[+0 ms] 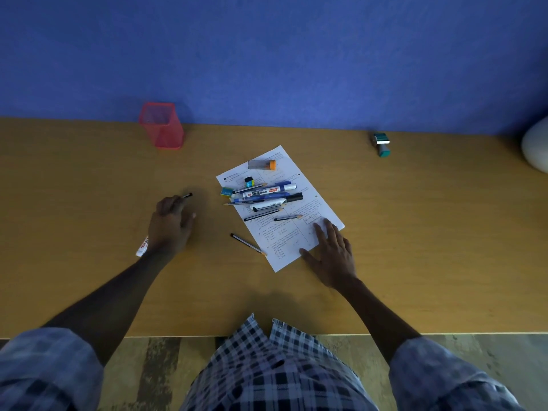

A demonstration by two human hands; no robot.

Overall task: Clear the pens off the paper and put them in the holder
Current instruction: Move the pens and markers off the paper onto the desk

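Observation:
A printed paper sheet (pixel 299 238) lies on the wooden desk with a heap of pens, pencils and whiteboard markers (pixel 267 195) on its upper half. My right hand (pixel 330 253) rests flat on the sheet's lower corner, fingers spread. My left hand (pixel 172 223) is left of the paper, closed around a white marker (pixel 142 246) whose black tip (pixel 187 195) sticks out past the fingers. One striped pencil (pixel 247 244) lies half off the paper's left edge. The red mesh holder (pixel 161 126) stands upright at the back left, against the wall.
A blue wall (pixel 267 54) runs along the desk's far edge. A teal stamp (pixel 382 143) lies at the back right, and a white rounded object (pixel 536 146) sits at the right edge. Small erasers (pixel 227 191) and a clear lead case (pixel 262 164) also lie on the paper.

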